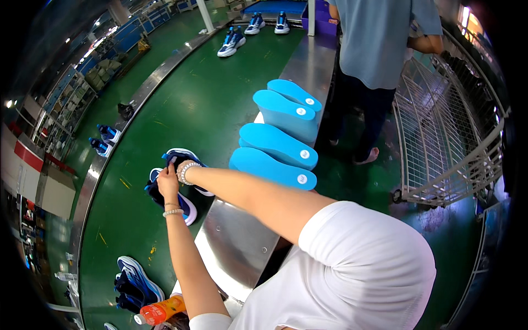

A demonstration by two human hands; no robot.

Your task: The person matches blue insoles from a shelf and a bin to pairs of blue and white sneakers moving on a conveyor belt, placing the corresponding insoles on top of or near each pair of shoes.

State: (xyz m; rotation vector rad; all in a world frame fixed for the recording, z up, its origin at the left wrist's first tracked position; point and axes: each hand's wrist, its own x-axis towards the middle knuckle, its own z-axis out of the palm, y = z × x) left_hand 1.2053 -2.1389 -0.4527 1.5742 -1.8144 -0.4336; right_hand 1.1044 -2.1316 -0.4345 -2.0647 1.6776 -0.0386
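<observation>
A pair of dark blue and white sneakers sits on the green conveyor belt (132,190) in front of me. My left hand (166,180) is closed at the opening of the near sneaker (188,211). Close against it, my right hand (180,169) is bent down at the opening of the far sneaker (204,191), its fingers closed and partly hidden. What the fingertips pinch inside the shoes is too small to see. To the right, stacks of light blue insoles (273,166) with round white labels lie along the metal ledge (234,242).
Another sneaker pair (137,280) lies near left, beside an orange drink bottle (160,311). More sneakers (231,42) stand at the belt's far end, and a pair (104,139) sits on its left rim. A person (374,49) stands far right, by a wire cart (440,132).
</observation>
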